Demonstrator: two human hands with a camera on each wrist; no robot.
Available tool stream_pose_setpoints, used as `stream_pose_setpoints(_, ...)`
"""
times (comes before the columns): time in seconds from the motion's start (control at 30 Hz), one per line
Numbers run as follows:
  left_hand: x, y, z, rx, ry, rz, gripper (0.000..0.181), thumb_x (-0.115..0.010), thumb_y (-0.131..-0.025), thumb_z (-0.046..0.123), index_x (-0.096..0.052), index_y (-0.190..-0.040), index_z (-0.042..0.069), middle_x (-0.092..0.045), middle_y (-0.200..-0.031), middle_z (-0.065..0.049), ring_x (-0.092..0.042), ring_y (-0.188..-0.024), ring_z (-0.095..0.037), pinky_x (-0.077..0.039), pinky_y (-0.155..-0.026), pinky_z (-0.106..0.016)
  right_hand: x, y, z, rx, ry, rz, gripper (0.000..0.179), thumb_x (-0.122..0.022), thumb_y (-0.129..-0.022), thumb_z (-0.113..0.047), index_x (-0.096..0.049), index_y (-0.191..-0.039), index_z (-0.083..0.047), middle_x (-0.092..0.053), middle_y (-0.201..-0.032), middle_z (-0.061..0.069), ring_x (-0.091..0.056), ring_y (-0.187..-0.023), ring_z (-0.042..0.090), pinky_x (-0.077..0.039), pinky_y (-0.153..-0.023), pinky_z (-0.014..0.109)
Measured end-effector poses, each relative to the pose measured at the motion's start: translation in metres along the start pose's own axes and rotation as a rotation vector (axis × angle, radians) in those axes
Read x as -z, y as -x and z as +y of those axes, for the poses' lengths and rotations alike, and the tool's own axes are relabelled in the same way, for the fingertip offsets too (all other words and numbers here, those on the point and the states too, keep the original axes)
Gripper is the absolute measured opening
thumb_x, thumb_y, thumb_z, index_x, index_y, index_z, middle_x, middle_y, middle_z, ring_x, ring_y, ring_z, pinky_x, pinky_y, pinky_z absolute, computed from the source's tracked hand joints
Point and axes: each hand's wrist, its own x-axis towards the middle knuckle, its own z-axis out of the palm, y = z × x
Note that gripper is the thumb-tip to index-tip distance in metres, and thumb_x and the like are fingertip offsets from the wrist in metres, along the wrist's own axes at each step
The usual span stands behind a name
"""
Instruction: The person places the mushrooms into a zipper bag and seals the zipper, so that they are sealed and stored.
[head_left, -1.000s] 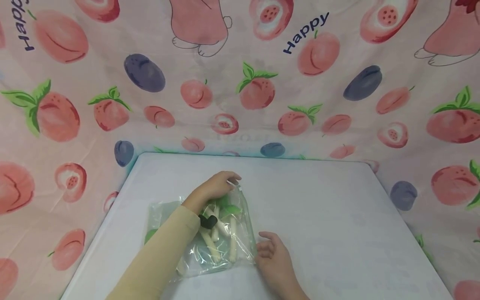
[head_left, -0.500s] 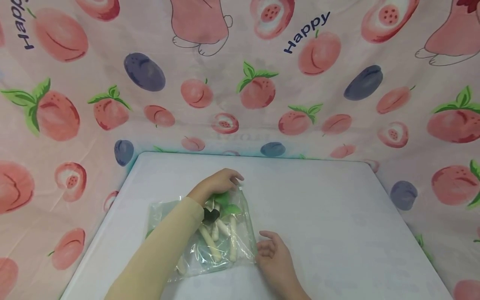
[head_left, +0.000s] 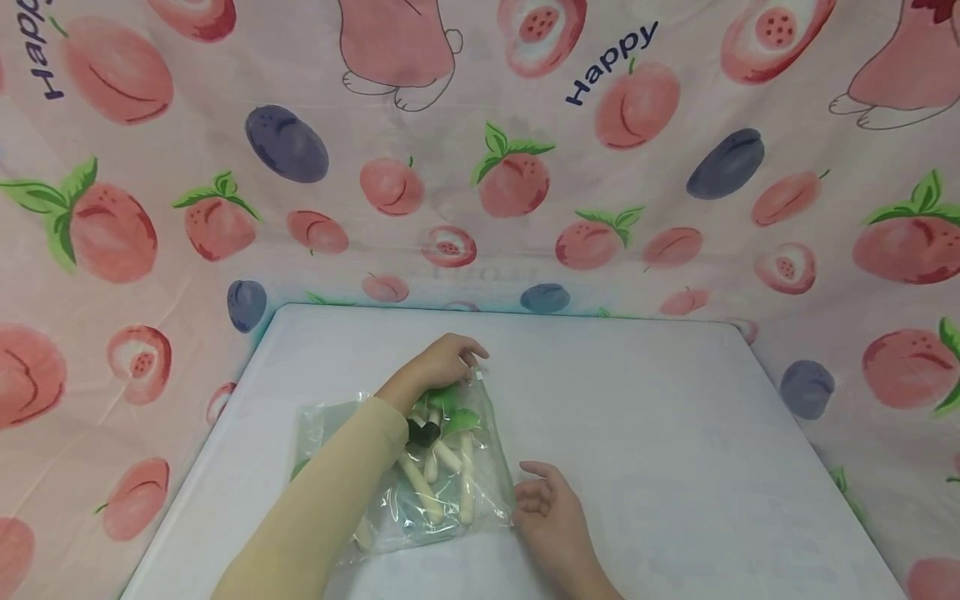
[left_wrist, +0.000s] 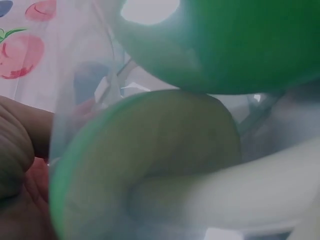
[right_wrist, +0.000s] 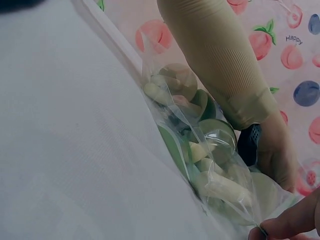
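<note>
A clear zip bag [head_left: 390,517] lies flat on the white table, its zip edge toward the right. Inside are several mushroom-shaped pieces with green caps [head_left: 461,421] and pale stems [head_left: 467,483]. My left hand [head_left: 446,360] reaches across the bag and holds its far right corner, close to the white zip slider [head_left: 478,376]. At the near right corner, my right hand [head_left: 551,521] pinches the bag's edge between thumb and finger; the right wrist view shows those fingertips [right_wrist: 263,231] on the plastic. In the left wrist view a green cap and a pale stem fill most of the picture behind the plastic.
The white table [head_left: 660,417] extends to the right of the bag and behind it. A fruit-printed cloth [head_left: 525,275] hangs around its back and sides. My left sleeve [head_left: 322,492] covers part of the bag, and a black wrist device [head_left: 423,432] sits at its cuff.
My left hand has shifted slightly away and to the right along the bag's far corner, then stayed nearly still. The right hand keeps its place at the near corner.
</note>
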Motion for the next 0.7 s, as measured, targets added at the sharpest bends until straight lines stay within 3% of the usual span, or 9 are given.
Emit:
stream_pose_setpoints(0.37, 0.0032, 0.0038, -0.0008, -0.018, 0.019, 0.075, 0.05, -0.06, -0.084, -0.013, -0.073, -0.131, -0.002, -0.075, -0.104, -0.016, -0.066, -0.081, -0.016, -0.057, -0.068, -0.024, 0.0019, 0.0017, -0.0011, -0.012, -0.001, 0.018, 0.071, -0.07, -0.081, 0.008, -0.054, -0.148, -0.006, -0.076, -0.111, 0.009, -0.071, -0.095, 0.018, -0.059, -0.078, 0.023)
stream_pose_setpoints(0.53, 0.0044, 0.0065, -0.0008, -0.015, 0.037, 0.081, 0.05, -0.053, -0.087, -0.014, -0.072, -0.132, -0.001, -0.073, -0.104, -0.016, -0.067, -0.078, -0.016, -0.056, -0.067, -0.025, 0.0026, 0.0025, -0.003, -0.039, 0.021, 0.021, 0.07, -0.07, -0.082, 0.006, -0.054, -0.148, -0.008, -0.076, -0.111, 0.008, -0.071, -0.097, 0.018, -0.059, -0.079, 0.022)
stream_pose_setpoints(0.7, 0.0044, 0.01, -0.0001, -0.013, 0.027, 0.101, 0.048, -0.055, -0.089, -0.013, -0.072, -0.132, -0.001, -0.073, -0.106, -0.016, -0.07, -0.08, -0.017, -0.059, -0.07, -0.026, 0.003, 0.0029, -0.0008, -0.034, 0.018, 0.023, 0.07, -0.07, -0.082, 0.007, -0.053, -0.149, -0.007, -0.076, -0.11, 0.008, -0.072, -0.096, 0.018, -0.06, -0.078, 0.022)
